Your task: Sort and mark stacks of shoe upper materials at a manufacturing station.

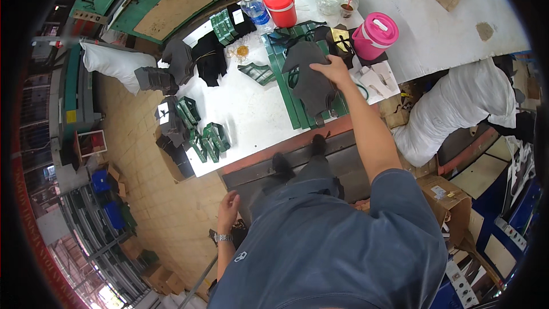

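My right hand (334,72) reaches over the white table and is closed on the right edge of a dark grey cut piece (309,74), its thumb lying on top. The piece has an irregular outline with notched ends. Beneath it lie long green strips or panels (290,106), partly covered. A green metal-like frame piece (258,73) rests just left of them. Low at my left side hangs my left hand (228,209), empty, its fingers loosely bent and apart, with a metal-band watch (223,237) on the wrist.
Green bundles (214,137) and dark grey stacks (171,117) sit on the table's left part. Along its back stand a water bottle (255,10) and a red jug (278,6). A pink jug (376,35) is at the right. White sacks (457,109) lie beyond the table.
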`<action>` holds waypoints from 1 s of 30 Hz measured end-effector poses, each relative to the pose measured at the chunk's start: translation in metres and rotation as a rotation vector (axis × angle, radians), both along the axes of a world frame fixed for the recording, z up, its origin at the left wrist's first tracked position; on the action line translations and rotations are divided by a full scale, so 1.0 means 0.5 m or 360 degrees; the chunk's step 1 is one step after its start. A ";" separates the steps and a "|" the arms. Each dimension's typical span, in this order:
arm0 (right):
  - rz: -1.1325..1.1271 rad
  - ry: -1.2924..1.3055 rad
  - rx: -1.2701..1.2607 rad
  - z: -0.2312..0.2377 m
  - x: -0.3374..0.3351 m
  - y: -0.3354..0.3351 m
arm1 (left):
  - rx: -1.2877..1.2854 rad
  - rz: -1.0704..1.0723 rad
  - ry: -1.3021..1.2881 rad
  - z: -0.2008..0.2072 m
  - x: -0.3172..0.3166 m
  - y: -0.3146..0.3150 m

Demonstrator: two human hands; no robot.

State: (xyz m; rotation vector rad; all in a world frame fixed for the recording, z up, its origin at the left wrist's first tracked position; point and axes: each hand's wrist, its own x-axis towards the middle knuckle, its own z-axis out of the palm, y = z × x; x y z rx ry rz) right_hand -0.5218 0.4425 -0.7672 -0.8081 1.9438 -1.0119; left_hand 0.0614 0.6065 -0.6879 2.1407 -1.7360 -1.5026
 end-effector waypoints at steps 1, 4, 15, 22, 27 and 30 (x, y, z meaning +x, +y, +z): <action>0.0000 0.0007 -0.0054 0.026 0.029 0.012 | -0.0003 -0.0023 0.0016 0.004 -0.019 -0.024; -0.0002 0.0246 -0.0369 0.129 0.150 0.068 | -0.0168 -0.0218 0.0512 0.012 -0.110 -0.104; 0.0078 0.0804 -0.0702 0.422 0.524 0.529 | -0.0226 -0.1856 0.1072 -0.043 -0.361 -0.309; -0.1016 0.0995 -0.0477 0.493 0.812 0.815 | 0.0081 -0.2497 0.1660 0.009 -0.441 0.005; -0.1628 0.1210 -0.0235 0.513 0.963 0.975 | 0.0081 -0.3068 0.1652 0.171 -0.436 0.233; -0.1984 0.1365 -0.0280 0.508 1.001 1.050 | -0.0041 -0.3404 0.1444 0.213 -0.442 0.359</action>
